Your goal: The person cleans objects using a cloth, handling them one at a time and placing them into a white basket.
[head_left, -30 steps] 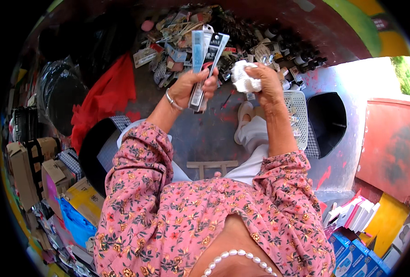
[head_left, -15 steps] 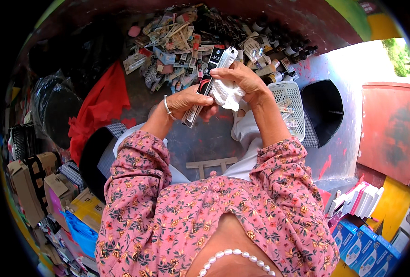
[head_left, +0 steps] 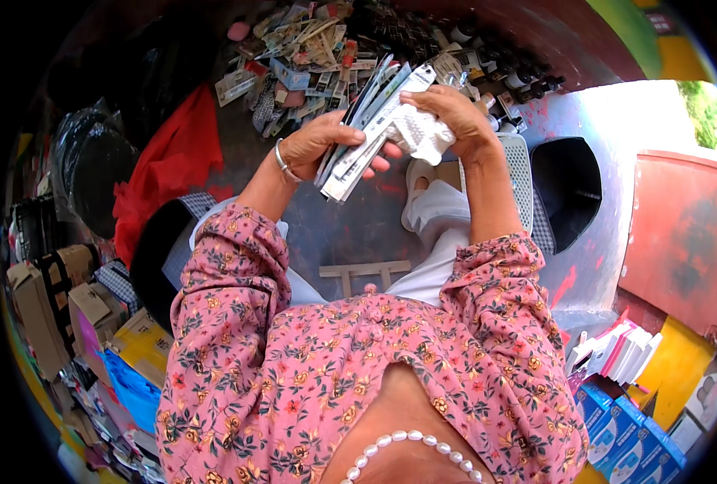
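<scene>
In front of me, above the dark floor, I hold a stack of long, flat, narrow packages [head_left: 372, 133], tilted with the far end to the right. My left hand [head_left: 314, 149], a bracelet at its wrist, is closed round the near part of the stack, thumb on top. Bunched in my right hand [head_left: 459, 121] is a white textured cloth [head_left: 423, 137], which lies against the stack's right side. My right thumb and finger are at the far end of the packages. The cloth and the packages hide part of the right fingers.
Beyond my hands spreads a pile of small packaged goods [head_left: 314, 60], with dark bottles [head_left: 528, 85] at its right. A pale basket [head_left: 521, 173] and a black bin [head_left: 568, 194] stand to the right. Red cloth [head_left: 173, 173] and another black bin [head_left: 152, 274] are to the left. Blue boxes [head_left: 629, 436] sit near right.
The packages have fanned apart, so several edges show where mostly a dark face and a red item showed before. Both hands and the white cloth have shifted slightly up; the right hand is farther right.
</scene>
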`<state>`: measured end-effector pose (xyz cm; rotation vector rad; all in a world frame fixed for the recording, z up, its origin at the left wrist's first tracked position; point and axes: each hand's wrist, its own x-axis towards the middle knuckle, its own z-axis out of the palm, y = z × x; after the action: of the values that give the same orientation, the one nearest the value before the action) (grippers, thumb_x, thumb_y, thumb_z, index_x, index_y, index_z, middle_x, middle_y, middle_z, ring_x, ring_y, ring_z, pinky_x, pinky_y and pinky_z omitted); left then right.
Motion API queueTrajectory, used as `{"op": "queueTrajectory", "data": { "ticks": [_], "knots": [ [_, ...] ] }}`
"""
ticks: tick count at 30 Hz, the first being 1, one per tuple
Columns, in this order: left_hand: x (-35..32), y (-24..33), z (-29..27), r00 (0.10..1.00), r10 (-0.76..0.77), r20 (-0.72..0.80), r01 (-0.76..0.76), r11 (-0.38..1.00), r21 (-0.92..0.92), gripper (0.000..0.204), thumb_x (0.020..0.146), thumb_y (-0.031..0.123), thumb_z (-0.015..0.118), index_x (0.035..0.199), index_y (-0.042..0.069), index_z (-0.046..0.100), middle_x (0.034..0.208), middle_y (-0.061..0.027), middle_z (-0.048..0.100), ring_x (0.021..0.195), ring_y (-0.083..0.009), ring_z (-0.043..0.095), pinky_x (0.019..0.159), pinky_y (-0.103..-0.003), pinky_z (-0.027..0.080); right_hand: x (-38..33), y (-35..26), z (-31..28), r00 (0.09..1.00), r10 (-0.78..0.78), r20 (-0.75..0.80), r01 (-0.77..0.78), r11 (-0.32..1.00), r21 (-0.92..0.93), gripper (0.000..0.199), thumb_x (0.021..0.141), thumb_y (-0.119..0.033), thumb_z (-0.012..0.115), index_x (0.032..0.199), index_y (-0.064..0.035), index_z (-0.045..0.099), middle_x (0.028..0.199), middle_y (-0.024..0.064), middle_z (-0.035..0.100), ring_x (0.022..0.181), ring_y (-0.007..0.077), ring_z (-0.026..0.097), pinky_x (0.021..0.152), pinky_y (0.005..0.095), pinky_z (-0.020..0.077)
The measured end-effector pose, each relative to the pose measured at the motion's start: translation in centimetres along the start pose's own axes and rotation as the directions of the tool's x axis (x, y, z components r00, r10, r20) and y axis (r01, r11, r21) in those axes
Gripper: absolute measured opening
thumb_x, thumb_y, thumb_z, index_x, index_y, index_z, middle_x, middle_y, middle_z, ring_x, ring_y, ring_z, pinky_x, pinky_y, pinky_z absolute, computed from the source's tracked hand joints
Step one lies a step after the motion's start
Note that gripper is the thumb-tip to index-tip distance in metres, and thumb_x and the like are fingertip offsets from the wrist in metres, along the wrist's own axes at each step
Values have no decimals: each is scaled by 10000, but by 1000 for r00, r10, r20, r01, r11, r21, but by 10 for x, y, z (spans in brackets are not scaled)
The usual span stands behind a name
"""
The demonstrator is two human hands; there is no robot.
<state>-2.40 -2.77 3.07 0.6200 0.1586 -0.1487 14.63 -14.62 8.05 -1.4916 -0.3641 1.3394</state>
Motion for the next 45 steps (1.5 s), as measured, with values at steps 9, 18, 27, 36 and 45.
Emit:
{"op": "queueTrajectory", "data": {
  "ticks": [9, 18, 27, 36, 45],
  "knots": [
    [3, -7, -3, 997, 54, -61, -49, 996, 80, 562, 751, 99, 591, 1226, -64, 339, 1002, -233, 581, 745, -193, 645, 610, -278, 567, 16, 13, -18, 998, -50, 28, 54, 987, -155, 216, 766, -210, 663, 794, 0, 623, 709, 41, 612, 566, 81, 557, 483, 199, 429],
    [15, -13, -10, 977, 79, -200, -43, 983, 177, 439, 728, 82, 600, 1128, -8, 444, 924, -122, 606, 672, -137, 616, 563, -231, 530, -5, 10, 15, 445, -895, 23, 646, 303, -701, 250, 739, -189, 679, 958, -82, 621, 878, 28, 607, 754, 118, 599, 643, 258, 486],
    [6, -10, 5, 994, 1, -111, 23, 977, 211, 521, 715, 56, 660, 1156, -4, 390, 821, -116, 593, 626, -149, 594, 562, -255, 493, 13, 12, -13, 560, -828, -32, 397, 302, -867, 180, 748, -226, 648, 861, -87, 662, 771, 87, 574, 715, 201, 594, 622, 289, 455],
    [10, -12, -20, 958, 119, -262, -79, 984, 160, 535, 708, 45, 670, 1165, 13, 393, 868, -114, 592, 693, -154, 620, 617, -276, 535, 14, 2, -53, 327, -792, -515, 374, 609, -700, 208, 739, -191, 649, 875, -33, 662, 786, 91, 658, 687, 131, 597, 650, 268, 464],
    [24, -27, -37, 869, 265, -418, -161, 950, 267, 389, 729, -22, 574, 1094, 53, 463, 837, -57, 596, 670, -139, 590, 581, -258, 500, 18, 32, 37, 804, -548, 233, 388, 185, -903, 225, 766, -280, 594, 847, -79, 652, 810, 100, 588, 764, 265, 589, 678, 328, 459]
  ]
}}
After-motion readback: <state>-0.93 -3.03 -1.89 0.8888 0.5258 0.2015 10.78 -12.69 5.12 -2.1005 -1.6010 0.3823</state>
